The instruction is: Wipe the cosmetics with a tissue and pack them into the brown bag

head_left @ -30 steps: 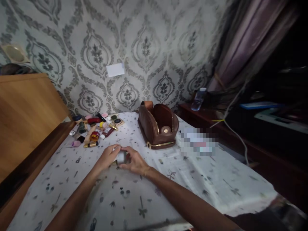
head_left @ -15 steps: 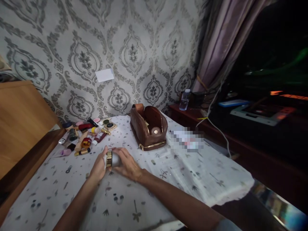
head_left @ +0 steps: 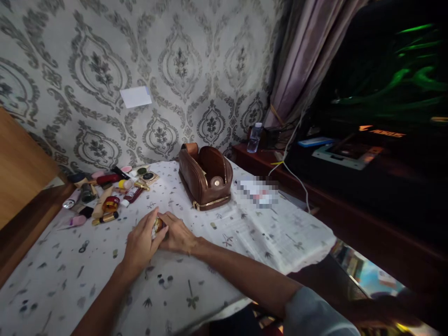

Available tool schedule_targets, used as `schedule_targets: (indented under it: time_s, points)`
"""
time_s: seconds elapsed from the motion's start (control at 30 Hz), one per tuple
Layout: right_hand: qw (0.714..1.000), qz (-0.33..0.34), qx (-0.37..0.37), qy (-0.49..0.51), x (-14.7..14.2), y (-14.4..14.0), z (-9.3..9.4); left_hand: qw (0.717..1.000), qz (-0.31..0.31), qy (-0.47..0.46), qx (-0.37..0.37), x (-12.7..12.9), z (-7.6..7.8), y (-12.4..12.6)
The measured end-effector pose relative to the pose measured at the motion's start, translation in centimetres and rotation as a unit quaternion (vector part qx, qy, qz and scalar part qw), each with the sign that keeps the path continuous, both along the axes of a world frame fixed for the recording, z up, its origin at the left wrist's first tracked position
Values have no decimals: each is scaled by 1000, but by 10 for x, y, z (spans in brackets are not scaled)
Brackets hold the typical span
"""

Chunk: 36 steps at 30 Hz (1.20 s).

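A small cosmetic jar with a gold band is held above the cloth, mostly hidden by my fingers. My left hand wraps round its left side with the fingers closed. From the other side my right hand closes over the jar and covers most of it. Beyond my hands stands a brown cosmetic bag, unzipped, its flap with a snap button facing me. To the left of the bag lies a pile of makeup, including an amber jar, a gold and black tube and a dark red tube.
A patterned white cloth covers the table. Right of the bag lies a blurred-out flat item. A water bottle and a white cable are on the dark red desk. A wooden panel borders the left side.
My hands have turned the jar, so its grey body no longer shows and my left fingers now reach over it. The view has shifted, moving the scene leftward.
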State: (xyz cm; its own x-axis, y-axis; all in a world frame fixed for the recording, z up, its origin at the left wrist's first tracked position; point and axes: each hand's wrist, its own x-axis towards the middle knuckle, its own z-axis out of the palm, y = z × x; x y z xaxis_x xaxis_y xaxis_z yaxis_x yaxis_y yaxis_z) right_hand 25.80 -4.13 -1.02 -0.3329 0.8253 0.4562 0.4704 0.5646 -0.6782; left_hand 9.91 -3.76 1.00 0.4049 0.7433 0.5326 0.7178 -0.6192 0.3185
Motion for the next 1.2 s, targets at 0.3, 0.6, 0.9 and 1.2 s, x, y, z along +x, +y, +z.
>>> schedule_targets:
  time_s: [0.3, 0.6, 0.9, 1.2]
  points:
    - [999, 3, -37, 33, -1, 0, 5, 999, 26, 2, -20, 3, 4, -1]
    - [998, 49, -23, 40, 1, 4, 2, 994, 54, -49, -77, 3, 17, -5]
    - [994, 102, 0, 27, 2, 4, 2, 969, 55, -193, -142, -10, 10, 10]
    - [996, 81, -7, 38, 3, 1, 3, 956, 75, -232, -163, -8, -1, 11]
